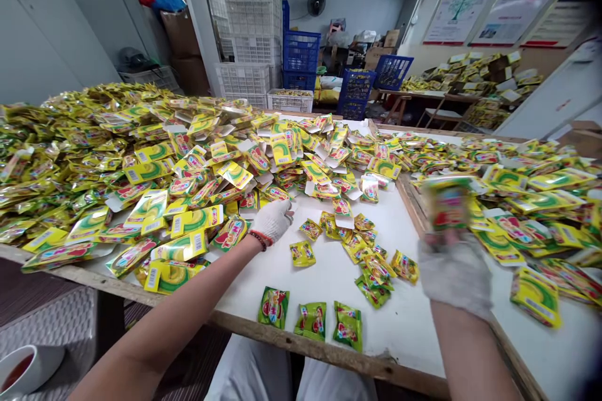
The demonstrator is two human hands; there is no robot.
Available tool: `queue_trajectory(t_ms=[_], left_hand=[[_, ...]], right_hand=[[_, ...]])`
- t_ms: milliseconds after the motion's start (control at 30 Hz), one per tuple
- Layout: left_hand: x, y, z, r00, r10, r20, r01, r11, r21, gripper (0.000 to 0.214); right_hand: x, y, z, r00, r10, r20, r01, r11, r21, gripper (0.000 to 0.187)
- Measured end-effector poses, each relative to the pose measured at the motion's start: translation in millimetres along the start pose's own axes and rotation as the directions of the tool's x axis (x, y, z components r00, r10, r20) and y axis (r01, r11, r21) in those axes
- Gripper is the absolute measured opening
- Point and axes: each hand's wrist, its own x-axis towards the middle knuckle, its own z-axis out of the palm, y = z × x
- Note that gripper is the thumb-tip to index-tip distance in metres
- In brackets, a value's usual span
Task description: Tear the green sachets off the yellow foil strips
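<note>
My left hand, in a white knit glove with a beaded bracelet at the wrist, reaches to the front edge of a heap of yellow-green printed boxes. Its fingers are partly bent and a little apart, with nothing visible in them. At the right, my gloved right hand grips a small printed box, blurred by motion, above the wooden divider. Between my hands lie loose yellow candy packets in a scattered group. Three green packets, one of them a green packet, form a row by the table's front edge.
A wooden divider separates the white tabletop from more boxes at right. Wrapped packets are heaped at far left. White crates and blue crates stand behind. A cup sits lower left.
</note>
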Motion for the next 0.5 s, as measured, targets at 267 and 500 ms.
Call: queue_trajectory(t_ms=[267, 500], left_hand=[[1, -20, 15.2, 0.980, -0.187, -0.064, 0.193, 0.977, 0.088, 0.042], [-20, -9, 22.1, 0.989, -0.149, 0.004, 0.143, 0.944, -0.297, 0.030]], right_hand=[[-41, 11, 57, 0.922, 0.286, 0.262, -0.327, 0.936, 0.131, 0.030], [-68, 48, 122, 0.760, 0.245, 0.602, -0.052, 0.946, -0.320, 0.024]])
